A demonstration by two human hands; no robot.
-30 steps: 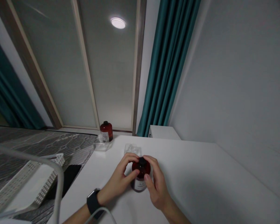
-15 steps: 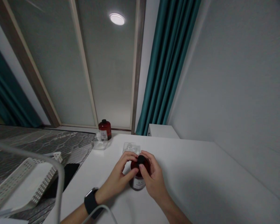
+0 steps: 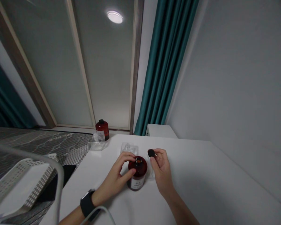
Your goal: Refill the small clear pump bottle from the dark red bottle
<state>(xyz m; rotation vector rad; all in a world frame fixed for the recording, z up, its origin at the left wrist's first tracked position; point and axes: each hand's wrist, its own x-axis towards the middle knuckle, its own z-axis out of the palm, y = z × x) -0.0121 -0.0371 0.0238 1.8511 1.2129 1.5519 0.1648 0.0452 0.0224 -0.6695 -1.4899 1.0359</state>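
Note:
A dark red bottle (image 3: pixel 137 175) with a white label stands on the white table (image 3: pixel 201 184), its neck uncovered. My left hand (image 3: pixel 117 176) wraps around the bottle's left side and shoulder; a black watch sits on that wrist. My right hand (image 3: pixel 161 167) is lifted just right of the bottle and pinches a small black cap (image 3: pixel 151 153) between thumb and fingers.
A clear plastic tray (image 3: pixel 129 147) lies just behind the bottle. A second red bottle (image 3: pixel 102 130) and a clear package (image 3: pixel 96 144) sit at the table's far left corner. A white perforated basket (image 3: pixel 21 184) is at the left. Teal curtains (image 3: pixel 164 62) hang behind.
The black cap has come off the bottle; my right hand lifted it away to the right. My left hand stayed on the bottle.

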